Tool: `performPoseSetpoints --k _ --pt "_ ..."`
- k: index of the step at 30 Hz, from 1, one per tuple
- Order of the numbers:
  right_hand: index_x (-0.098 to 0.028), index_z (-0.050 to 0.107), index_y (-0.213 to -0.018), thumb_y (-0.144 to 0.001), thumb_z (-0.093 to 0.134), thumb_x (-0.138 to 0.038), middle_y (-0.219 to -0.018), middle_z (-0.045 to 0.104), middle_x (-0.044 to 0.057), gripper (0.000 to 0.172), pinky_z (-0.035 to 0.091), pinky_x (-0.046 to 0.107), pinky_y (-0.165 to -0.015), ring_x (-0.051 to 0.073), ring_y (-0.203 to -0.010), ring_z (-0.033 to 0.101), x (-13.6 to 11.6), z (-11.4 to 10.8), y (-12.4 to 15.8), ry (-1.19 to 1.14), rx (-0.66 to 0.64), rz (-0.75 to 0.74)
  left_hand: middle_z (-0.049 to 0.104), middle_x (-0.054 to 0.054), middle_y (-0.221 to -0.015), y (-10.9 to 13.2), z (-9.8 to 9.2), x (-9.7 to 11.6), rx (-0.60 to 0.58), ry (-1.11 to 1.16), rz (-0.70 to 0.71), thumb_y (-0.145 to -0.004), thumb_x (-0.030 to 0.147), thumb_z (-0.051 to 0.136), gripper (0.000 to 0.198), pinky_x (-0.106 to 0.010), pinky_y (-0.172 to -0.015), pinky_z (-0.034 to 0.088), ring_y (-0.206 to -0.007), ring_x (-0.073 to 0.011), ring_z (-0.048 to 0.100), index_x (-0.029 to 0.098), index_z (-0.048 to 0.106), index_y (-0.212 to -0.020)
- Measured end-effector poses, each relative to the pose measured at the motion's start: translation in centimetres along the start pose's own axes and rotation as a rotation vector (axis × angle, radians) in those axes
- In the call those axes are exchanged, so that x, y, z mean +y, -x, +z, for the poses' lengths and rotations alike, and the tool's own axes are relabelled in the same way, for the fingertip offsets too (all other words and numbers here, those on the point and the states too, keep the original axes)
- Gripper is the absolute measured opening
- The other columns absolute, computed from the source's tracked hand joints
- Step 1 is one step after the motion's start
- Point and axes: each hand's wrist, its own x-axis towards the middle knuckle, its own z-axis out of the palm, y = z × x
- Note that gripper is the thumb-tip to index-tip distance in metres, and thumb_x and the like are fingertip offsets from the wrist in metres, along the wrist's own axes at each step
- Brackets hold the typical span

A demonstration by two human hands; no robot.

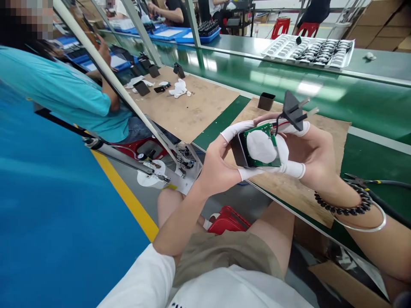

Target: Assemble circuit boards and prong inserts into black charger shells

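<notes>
My left hand [220, 164] grips a small black box-shaped housing [240, 150], with white finger cots on the fingertips. A green circuit board [266, 129] with a large white rounded patch [260, 146] sits at the housing's open side, apparently partly inside it. My right hand [316, 156], also in white finger cots, closes on the board's right edge. A black two-pin plug [292, 110] stands above the right fingers, its metal prongs pointing right, with black and red wires running down toward the board. How deep the board sits in the housing is hidden.
An empty black housing [266, 101] stands on the brown work board [298, 192]. Pliers [356, 179] lie at right. A white tray [348, 57] of black parts sits beyond the green conveyor [337, 90]. A slanted metal post [123, 92] and a co-worker [61, 90] are at left.
</notes>
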Motion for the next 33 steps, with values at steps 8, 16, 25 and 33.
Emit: performPoseSetpoints --k 8,16,25,33 --pt "-0.027 0.078 -0.120 -0.072 0.086 -0.007 -0.128 0.074 0.004 0.053 0.057 0.053 -0.113 0.033 -0.130 0.065 -0.6 0.7 -0.3 0.008 -0.015 -0.048 0.069 -0.010 -0.138 -0.3 -0.3 1.1 -0.029 -0.047 0.016 -0.064 0.050 0.096 0.080 -0.054 -0.120 0.049 -0.141 -0.0392 0.058 0.025 0.064 -0.133" --pt "-0.032 0.079 -0.119 -0.073 0.091 -0.021 -0.126 0.074 0.003 0.049 0.058 0.056 -0.110 0.034 -0.130 0.065 -1.0 0.7 -0.1 0.072 0.005 -0.018 0.069 -0.009 -0.139 -0.2 -0.4 2.1 -0.033 -0.101 -0.028 -0.063 0.053 0.095 0.082 -0.054 -0.121 0.049 -0.142 -0.0408 0.056 0.026 0.064 -0.133" --pt "-0.031 0.080 -0.115 -0.067 0.094 -0.022 -0.129 0.073 0.006 0.050 0.053 0.056 -0.113 0.036 -0.132 0.062 -1.0 1.1 0.0 0.077 0.023 -0.011 0.070 -0.009 -0.135 0.0 -0.3 2.4 0.043 -0.064 -0.091 -0.055 0.049 0.100 0.076 -0.057 -0.118 0.052 -0.139 -0.0430 0.059 0.027 0.070 -0.122" --pt "-0.032 0.079 -0.115 -0.069 0.087 -0.013 -0.121 0.073 0.007 0.050 0.056 0.055 -0.103 0.034 -0.117 0.067 -0.9 1.1 0.3 0.177 0.005 -0.053 0.072 -0.007 -0.133 0.2 -0.7 1.8 0.016 -0.124 -0.039 -0.061 0.056 0.095 0.075 -0.054 -0.116 0.053 -0.137 -0.0405 0.061 0.026 0.068 -0.124"
